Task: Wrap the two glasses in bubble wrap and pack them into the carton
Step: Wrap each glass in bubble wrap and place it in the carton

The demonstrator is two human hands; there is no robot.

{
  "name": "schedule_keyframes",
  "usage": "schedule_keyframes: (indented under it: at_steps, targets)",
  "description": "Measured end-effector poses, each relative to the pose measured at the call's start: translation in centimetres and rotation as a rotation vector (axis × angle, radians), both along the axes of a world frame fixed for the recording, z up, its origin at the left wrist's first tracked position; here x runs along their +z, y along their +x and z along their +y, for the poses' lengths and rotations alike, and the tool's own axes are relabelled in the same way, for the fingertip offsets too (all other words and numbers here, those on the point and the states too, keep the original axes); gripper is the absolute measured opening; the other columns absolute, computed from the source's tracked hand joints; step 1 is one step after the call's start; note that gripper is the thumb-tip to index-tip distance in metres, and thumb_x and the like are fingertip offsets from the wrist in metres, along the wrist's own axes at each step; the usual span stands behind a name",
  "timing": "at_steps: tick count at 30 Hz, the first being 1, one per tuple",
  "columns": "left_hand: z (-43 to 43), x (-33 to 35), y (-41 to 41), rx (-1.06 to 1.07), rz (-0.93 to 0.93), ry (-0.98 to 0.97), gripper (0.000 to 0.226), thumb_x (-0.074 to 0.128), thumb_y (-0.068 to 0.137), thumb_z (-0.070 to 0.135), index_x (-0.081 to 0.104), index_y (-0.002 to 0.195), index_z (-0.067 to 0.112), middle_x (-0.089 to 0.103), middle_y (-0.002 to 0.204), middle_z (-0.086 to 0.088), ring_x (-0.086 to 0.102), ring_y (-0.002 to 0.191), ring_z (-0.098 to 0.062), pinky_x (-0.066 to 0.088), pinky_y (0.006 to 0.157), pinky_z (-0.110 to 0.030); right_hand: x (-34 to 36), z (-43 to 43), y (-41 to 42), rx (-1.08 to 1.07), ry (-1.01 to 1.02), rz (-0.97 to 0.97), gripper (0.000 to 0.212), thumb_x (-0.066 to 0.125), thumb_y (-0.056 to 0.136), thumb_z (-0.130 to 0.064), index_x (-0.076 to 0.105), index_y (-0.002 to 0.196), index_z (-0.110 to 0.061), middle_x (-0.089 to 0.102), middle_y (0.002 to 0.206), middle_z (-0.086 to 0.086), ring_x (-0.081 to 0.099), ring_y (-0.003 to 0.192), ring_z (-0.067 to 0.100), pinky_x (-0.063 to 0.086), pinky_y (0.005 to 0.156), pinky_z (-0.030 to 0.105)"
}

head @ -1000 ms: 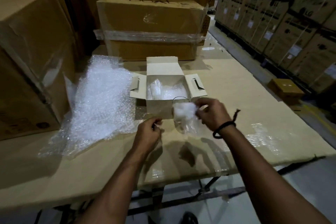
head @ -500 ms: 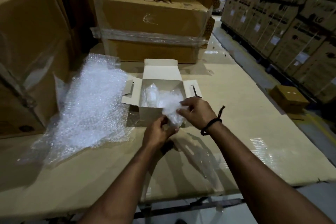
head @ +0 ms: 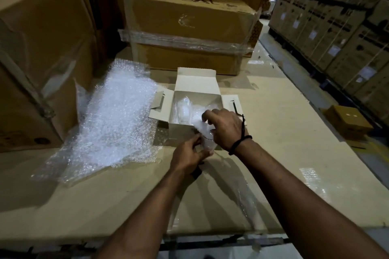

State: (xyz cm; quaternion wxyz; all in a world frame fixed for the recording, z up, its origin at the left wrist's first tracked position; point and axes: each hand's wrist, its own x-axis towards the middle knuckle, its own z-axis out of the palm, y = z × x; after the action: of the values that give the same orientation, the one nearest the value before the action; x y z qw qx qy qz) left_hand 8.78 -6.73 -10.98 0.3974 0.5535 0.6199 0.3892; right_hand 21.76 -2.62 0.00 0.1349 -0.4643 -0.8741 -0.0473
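Gripping the bubble-wrapped glass (head: 205, 132), left hand (head: 187, 156) below and right hand (head: 226, 127) above hold it just before the carton (head: 179, 132).

bare forearms — black cord bracelet (head: 242, 143) — right wrist

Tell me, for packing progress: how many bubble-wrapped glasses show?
2: first glass inside the white cardboard carton, left side; left hand and right hand grip the second glass at its near edge.
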Motion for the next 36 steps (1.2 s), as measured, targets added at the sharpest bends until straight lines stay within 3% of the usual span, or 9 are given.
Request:
schedule_keyframes:
  at_steps: [3,5,7,10,14,19,27,32,36]
  targets:
    - [0.0,0.2,-0.1,-0.004,0.002,0.006,0.054,0.081,0.070,0.046,0.065,0.119,0.031,0.072,0.100,0.008,0.064,0.071,-0.007,0.056,0.063,-0.029,-0.7,-0.6,1.5,0.132,0.068,-0.022,0.025,0.059,0.069,-0.008,0.073,0.084,-0.024,0.071,0.084,-0.005,0.059,0.070,0.028,0.040,0.060,0.032]
    - [0.3,0.0,-0.1,-0.023,0.024,0.011,0.063,0.080,0.068,0.049,0.061,0.126,0.031,0.070,0.112,0.014,0.065,0.088,-0.006,0.054,0.075,-0.030,-0.3,-0.8,2.6,0.086,-0.001,-0.063,0.040,0.040,0.073,-0.019,0.075,0.090,-0.027,0.072,0.097,-0.009,0.058,0.082,0.029,0.042,0.069,0.037]
    - [0.4,-0.1,-0.2,-0.025,0.051,0.009,0.068,0.080,0.068,0.051,0.059,0.129,0.032,0.068,0.118,0.015,0.064,0.101,-0.007,0.052,0.086,-0.032,0.3,-1.1,2.9,0.027,-0.118,-0.222,0.043,0.045,0.079,-0.017,0.070,0.110,-0.033,0.063,0.119,-0.012,0.050,0.102,0.028,0.036,0.083,0.038]
    - [0.5,-0.4,-0.3,-0.028,0.069,0.004,0.060,0.080,0.071,0.047,0.061,0.125,0.030,0.069,0.116,0.014,0.064,0.101,-0.008,0.051,0.083,-0.029,0.9,-1.8,1.8,0.020,-0.178,-0.357,0.046,0.047,0.087,-0.018,0.057,0.126,-0.040,0.050,0.129,-0.012,0.040,0.114,0.025,0.029,0.089,0.036]
    - [0.3,-0.4,-0.4,-0.028,0.044,0.017,0.062,0.078,0.069,0.051,0.061,0.125,0.028,0.069,0.117,0.013,0.064,0.104,-0.008,0.052,0.084,-0.029,1.1,-2.0,0.8,0.006,-0.238,-0.400,0.047,0.043,0.090,-0.019,0.053,0.130,-0.039,0.048,0.132,-0.012,0.038,0.116,0.023,0.029,0.092,0.037]
    - [0.1,0.0,-0.2,-0.029,0.013,0.017,0.063,0.080,0.070,0.043,0.059,0.129,0.034,0.068,0.117,0.017,0.064,0.101,-0.006,0.051,0.080,-0.026,2.2,-2.3,2.3,-0.093,-0.120,-0.267,0.050,0.049,0.079,-0.012,0.059,0.120,-0.039,0.058,0.127,-0.018,0.043,0.116,0.019,0.026,0.086,0.034]
    - [0.2,-0.3,0.0,-0.013,-0.006,-0.040,0.075,0.075,0.057,0.063,0.056,0.127,0.043,0.068,0.117,0.021,0.065,0.103,-0.008,0.056,0.087,-0.038,1.9,-1.9,1.9,-0.073,-0.291,-0.338,0.051,0.047,0.082,-0.011,0.057,0.124,-0.039,0.063,0.121,-0.011,0.042,0.120,0.016,0.026,0.092,0.037]
    - [0.3,-0.3,-0.3,-0.025,0.028,0.009,0.066,0.080,0.068,0.050,0.059,0.129,0.036,0.068,0.120,0.015,0.063,0.106,-0.007,0.052,0.092,-0.036,1.6,-2.1,0.9,-0.042,-0.213,-0.311,0.053,0.049,0.086,-0.013,0.049,0.128,-0.045,0.051,0.136,-0.018,0.042,0.112,0.019,0.022,0.078,0.034]
    - [0.3,-0.2,-0.3,-0.034,0.045,0.011,0.068,0.080,0.069,0.052,0.058,0.131,0.035,0.067,0.122,0.012,0.063,0.107,-0.009,0.053,0.092,-0.037,1.0,-1.6,0.8,-0.036,-0.277,-0.370,0.053,0.046,0.090,-0.015,0.047,0.131,-0.049,0.046,0.140,-0.020,0.038,0.110,0.019,0.023,0.083,0.035]
